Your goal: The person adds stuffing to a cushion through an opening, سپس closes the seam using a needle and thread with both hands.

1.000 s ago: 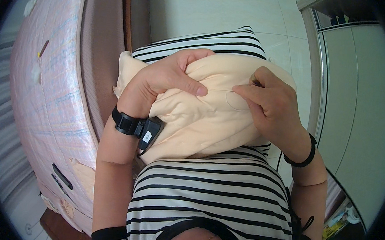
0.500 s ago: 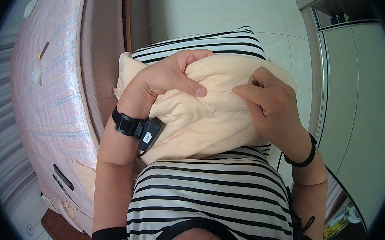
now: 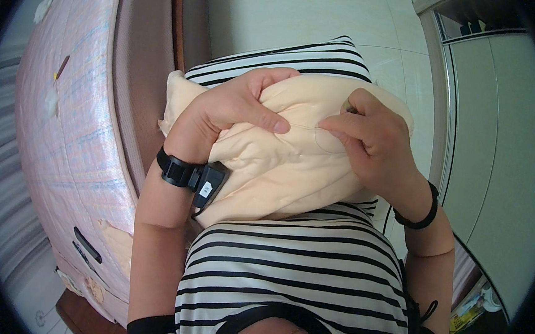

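A puffy cream fabric piece lies gathered across my lap, its front creased. My left hand grips it, thumb pressed on top and the other fingers at the far edge and partly hidden. Above its right part my right hand is closed in a pinch, with a thin sewing needle at its fingertips, only faintly visible. A fine thread curves in a loop over the fabric beneath that hand. A metal-looking band shows on a bent finger of the right hand.
At left stands a bed with a shiny pink-and-blue checked cover. On it lie a thin brown-handled tool, white fluff and a dark elongated object. A pale sliding-door cabinet stands at right.
My right hand has shifted slightly left, its fingertips nearer to my left thumb, and the thread loop has moved a little. My left hand keeps its grip on the fabric.
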Available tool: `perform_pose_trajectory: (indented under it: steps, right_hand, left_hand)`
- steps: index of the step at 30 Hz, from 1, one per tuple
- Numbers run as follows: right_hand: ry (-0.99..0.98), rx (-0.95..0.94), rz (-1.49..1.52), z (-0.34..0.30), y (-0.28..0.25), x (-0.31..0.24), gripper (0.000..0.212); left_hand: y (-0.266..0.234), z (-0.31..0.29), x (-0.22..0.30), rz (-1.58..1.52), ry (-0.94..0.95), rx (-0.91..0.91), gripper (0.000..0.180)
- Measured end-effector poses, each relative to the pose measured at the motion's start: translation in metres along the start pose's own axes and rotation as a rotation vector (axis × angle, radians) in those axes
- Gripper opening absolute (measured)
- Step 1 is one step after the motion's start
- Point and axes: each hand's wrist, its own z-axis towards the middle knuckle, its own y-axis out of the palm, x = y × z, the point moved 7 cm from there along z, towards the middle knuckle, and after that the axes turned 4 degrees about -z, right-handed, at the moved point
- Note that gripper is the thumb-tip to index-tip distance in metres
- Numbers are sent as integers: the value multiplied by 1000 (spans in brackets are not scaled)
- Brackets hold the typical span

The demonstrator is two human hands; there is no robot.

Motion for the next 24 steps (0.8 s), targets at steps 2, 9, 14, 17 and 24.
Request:
perform_pose_trajectory:
  steps: [2,9,14,17,24]
  right_hand:
    - [31,-31,31,1,1,2,18]
    - [73,-82,147,3,10,11,15]
    - [22,-55,91,8,13,-7,15]
    - [-108,-72,-133,10,19,-31,18]
    - [-333,-66,-241,19,21,-62,6]
  left_hand:
    - [0,0,-1,-6,1,-7,56]
    - [3,1,0,-17,-17,-9,56]
    - [0,1,-2,-11,7,-17,55]
    - [0,2,-2,-2,7,-35,55]
    - [-4,5,-2,61,60,-72,56]
